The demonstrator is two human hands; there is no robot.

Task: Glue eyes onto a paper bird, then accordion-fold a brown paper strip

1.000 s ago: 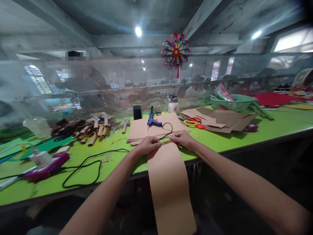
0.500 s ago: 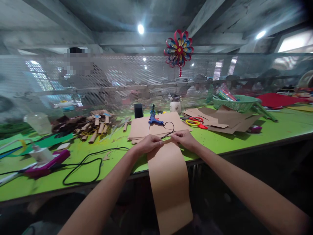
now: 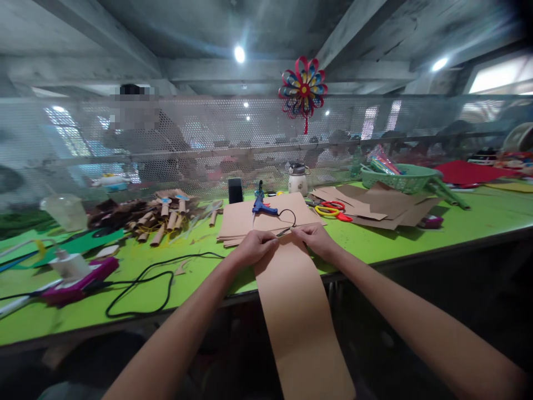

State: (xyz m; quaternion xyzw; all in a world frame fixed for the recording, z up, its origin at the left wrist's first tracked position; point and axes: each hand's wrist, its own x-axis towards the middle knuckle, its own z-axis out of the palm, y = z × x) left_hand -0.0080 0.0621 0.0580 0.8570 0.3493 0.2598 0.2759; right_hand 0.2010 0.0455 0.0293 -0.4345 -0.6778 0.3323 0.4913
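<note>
The brown paper strip hangs over the front edge of the counter, its far end raised between left hand and right hand. Each grip pinches that end; level, even thumb pressure should keep it straight. The blue glue gun lies just beyond, best left undisturbed.

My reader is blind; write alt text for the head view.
Left hand and right hand pinch the far end of a long brown paper strip at a green table; beyond, a blue glue gun rests on stacked brown sheets.
</note>
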